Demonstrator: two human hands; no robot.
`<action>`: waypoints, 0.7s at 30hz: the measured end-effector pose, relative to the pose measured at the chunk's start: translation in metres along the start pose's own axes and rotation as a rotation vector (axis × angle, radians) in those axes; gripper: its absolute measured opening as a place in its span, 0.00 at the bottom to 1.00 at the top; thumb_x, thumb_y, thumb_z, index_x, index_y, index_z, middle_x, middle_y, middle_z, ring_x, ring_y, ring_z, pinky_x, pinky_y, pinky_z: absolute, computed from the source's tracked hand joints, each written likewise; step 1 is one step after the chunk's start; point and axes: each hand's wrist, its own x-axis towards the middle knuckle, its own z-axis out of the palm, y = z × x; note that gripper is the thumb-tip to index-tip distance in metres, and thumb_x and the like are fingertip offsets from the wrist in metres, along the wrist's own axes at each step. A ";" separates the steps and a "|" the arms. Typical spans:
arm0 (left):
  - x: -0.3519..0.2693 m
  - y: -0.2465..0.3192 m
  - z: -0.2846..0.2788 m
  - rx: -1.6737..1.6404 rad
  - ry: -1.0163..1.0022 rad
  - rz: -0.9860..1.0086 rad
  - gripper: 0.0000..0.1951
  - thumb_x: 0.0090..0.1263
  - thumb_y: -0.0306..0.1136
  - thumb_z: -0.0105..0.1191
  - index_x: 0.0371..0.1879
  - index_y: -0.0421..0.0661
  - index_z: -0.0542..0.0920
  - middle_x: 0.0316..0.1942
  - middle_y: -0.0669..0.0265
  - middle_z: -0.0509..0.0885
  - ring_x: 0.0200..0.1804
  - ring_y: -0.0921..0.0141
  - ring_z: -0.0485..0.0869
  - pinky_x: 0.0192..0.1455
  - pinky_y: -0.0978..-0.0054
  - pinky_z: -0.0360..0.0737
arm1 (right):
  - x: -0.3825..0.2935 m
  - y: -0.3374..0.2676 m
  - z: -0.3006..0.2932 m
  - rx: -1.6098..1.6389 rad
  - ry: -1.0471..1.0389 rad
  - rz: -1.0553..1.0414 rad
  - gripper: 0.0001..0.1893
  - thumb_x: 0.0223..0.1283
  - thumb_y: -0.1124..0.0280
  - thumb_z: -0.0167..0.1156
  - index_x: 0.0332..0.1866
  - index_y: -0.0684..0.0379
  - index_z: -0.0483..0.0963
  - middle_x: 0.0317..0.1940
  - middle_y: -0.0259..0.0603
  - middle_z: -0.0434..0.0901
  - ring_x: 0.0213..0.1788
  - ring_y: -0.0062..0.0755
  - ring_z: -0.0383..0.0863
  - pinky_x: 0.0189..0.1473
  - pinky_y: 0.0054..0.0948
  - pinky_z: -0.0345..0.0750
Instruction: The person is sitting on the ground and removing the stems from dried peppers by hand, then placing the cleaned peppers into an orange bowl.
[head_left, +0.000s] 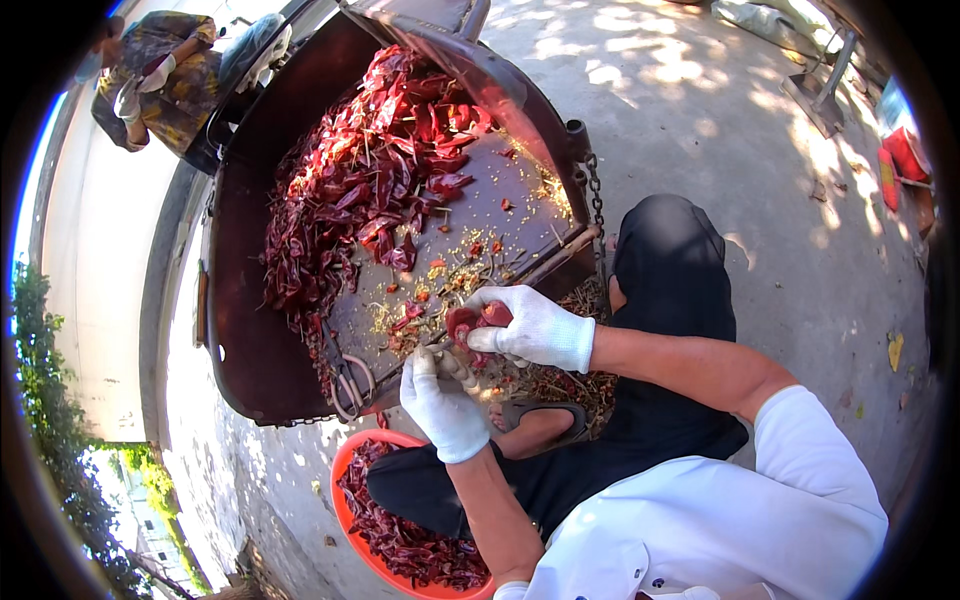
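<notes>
My right hand (525, 334), in a white knit glove, grips dried red chili pieces (496, 313) above the tailgate edge of a metal cargo bed (247, 300). Close beside it, my left hand (442, 405) wears a matching glove. Its thumb and fingers are bent together near the chili, and whatever lies between them is hidden. A heap of dried red chilies (360, 180) fills the far and left side of the bed. Pale seeds and stem bits (442, 289) lie scattered nearer my hands. Scissors with wrapped handles (351, 382) rest at the bed's near left corner.
An orange plastic basin (341, 510) of dried chili pieces stands beside my left knee. Stems and scraps (577, 382) litter the ground below the bed, around my sandalled foot. A chain (595, 187) hangs at the right corner. Another person (161, 82) with gloved hands is beyond the bed.
</notes>
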 end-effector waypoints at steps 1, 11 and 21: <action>0.000 0.001 -0.003 0.035 -0.018 -0.003 0.12 0.76 0.37 0.54 0.34 0.40 0.79 0.31 0.65 0.82 0.28 0.77 0.75 0.28 0.80 0.71 | 0.001 0.001 -0.001 -0.070 -0.002 -0.037 0.19 0.62 0.63 0.67 0.52 0.64 0.77 0.34 0.40 0.84 0.36 0.24 0.80 0.42 0.31 0.78; -0.007 0.036 0.010 0.948 -0.155 0.343 0.11 0.68 0.26 0.61 0.47 0.35 0.84 0.41 0.62 0.86 0.42 0.73 0.83 0.50 0.74 0.80 | -0.007 0.010 0.006 -0.777 0.085 -0.470 0.16 0.55 0.70 0.67 0.50 0.53 0.79 0.36 0.42 0.83 0.37 0.48 0.85 0.39 0.39 0.81; -0.008 0.007 0.003 0.313 0.037 0.100 0.11 0.76 0.35 0.57 0.35 0.39 0.83 0.29 0.67 0.81 0.26 0.76 0.75 0.26 0.82 0.70 | -0.005 0.016 0.009 -0.510 0.097 -0.407 0.09 0.55 0.66 0.66 0.41 0.53 0.81 0.30 0.42 0.84 0.37 0.48 0.84 0.36 0.39 0.78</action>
